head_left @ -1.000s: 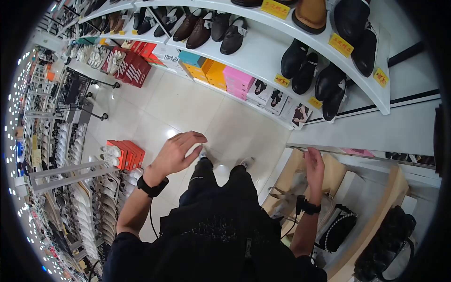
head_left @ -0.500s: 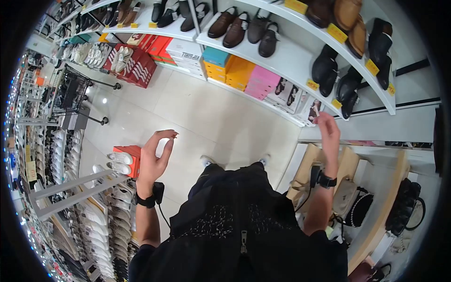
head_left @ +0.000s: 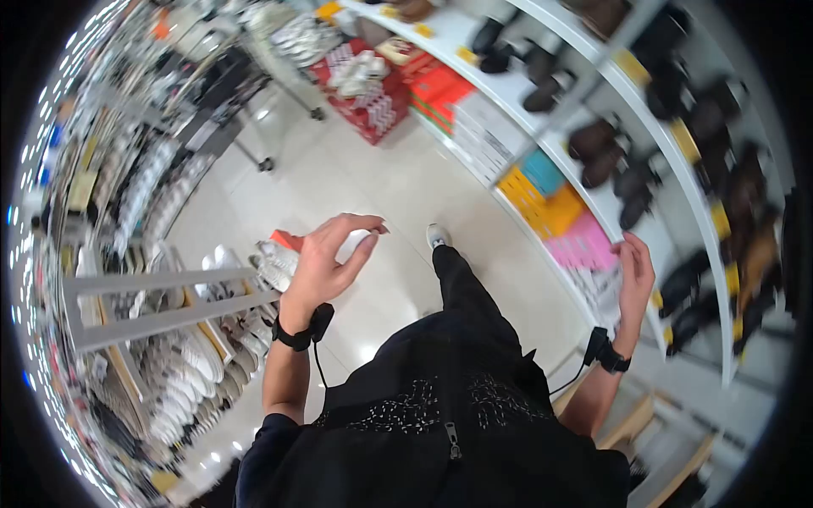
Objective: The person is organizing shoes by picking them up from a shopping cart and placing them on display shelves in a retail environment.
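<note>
My left hand [head_left: 329,258] is held out over the floor, thumb and fingers curved apart; a bright white patch shows through the gap between them. Just beyond its wrist, a pair of white sneakers [head_left: 275,264] lies by an orange-red shoebox [head_left: 286,240], which the hand partly covers. My right hand [head_left: 633,275] hangs in the air with loosely bent fingers, its fingertips overlapping the edge of the white shoe shelf [head_left: 598,199] in this view. Near it are dark shoes on the shelves and pink boxes [head_left: 584,244] below. Both wrists wear black straps with a small device.
Racks of pale shoes [head_left: 182,372] and a grey metal frame [head_left: 169,326] stand on my left. Ahead are a dark wheeled cart [head_left: 224,89] and a red-and-white box [head_left: 360,106] topped with sneakers. Yellow boxes [head_left: 538,199] line the floor under the right shelf. Wooden shelving is at lower right.
The view has swung to the right-hand shelves shifting rightward and downward in it. One foot is now stepped forward. Both hands stay raised, the right one now beside the shoe shelf.
</note>
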The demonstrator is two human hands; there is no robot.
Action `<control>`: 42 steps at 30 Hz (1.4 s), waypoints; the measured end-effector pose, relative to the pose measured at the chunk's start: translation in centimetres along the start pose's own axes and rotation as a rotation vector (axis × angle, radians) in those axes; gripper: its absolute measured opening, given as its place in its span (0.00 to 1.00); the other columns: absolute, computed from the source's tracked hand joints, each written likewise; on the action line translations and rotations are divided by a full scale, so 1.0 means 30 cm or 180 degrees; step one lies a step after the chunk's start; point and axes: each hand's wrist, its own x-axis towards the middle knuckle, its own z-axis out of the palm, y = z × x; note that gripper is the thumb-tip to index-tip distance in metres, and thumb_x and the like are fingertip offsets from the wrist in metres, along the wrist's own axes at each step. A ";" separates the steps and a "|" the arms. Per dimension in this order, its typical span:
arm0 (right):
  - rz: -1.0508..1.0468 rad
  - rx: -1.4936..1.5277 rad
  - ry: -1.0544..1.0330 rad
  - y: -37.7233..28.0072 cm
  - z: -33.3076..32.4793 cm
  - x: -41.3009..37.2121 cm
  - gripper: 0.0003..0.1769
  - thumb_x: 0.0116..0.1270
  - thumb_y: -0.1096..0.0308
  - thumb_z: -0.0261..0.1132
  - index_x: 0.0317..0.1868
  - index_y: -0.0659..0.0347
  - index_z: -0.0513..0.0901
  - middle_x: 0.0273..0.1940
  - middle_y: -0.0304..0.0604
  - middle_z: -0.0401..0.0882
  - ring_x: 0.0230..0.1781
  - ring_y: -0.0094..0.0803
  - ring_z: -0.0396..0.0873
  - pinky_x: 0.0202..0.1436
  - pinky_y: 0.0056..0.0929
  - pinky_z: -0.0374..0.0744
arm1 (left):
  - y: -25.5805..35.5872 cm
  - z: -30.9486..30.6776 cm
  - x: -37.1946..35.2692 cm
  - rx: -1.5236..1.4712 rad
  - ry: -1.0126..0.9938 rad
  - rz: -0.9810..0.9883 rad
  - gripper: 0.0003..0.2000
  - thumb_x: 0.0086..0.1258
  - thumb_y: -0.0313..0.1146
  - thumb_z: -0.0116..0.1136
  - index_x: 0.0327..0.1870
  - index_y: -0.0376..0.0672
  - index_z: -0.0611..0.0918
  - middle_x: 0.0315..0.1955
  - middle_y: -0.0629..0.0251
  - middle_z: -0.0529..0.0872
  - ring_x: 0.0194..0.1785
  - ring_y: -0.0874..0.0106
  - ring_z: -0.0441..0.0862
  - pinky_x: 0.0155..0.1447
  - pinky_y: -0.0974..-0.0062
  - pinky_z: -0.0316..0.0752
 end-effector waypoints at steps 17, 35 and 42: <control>-0.1020 0.0653 -0.2981 -0.682 1.716 1.078 0.14 0.78 0.67 0.60 0.57 0.66 0.80 0.44 0.40 0.85 0.49 0.25 0.82 0.59 0.26 0.77 | -0.571 -0.670 0.211 -0.0232 0.2207 -0.1745 0.09 0.79 0.26 0.54 0.54 0.33 0.81 0.41 0.60 0.88 0.50 0.71 0.85 0.60 0.70 0.76; -0.0966 0.0793 -0.3141 -1.235 2.984 1.458 0.14 0.80 0.67 0.59 0.57 0.67 0.80 0.43 0.39 0.84 0.47 0.23 0.80 0.55 0.24 0.77 | -1.588 -1.623 0.569 -0.0219 0.2523 -0.1691 0.05 0.74 0.24 0.54 0.42 0.34 0.81 0.27 0.67 0.82 0.33 0.78 0.79 0.43 0.76 0.75; -0.1705 0.0296 -0.3361 -1.508 3.436 1.746 0.15 0.78 0.65 0.61 0.58 0.65 0.82 0.43 0.37 0.85 0.47 0.23 0.81 0.59 0.25 0.76 | -1.837 -1.912 0.726 0.0109 0.2238 -0.1966 0.03 0.71 0.25 0.55 0.38 0.35 0.80 0.23 0.69 0.79 0.28 0.80 0.74 0.36 0.79 0.71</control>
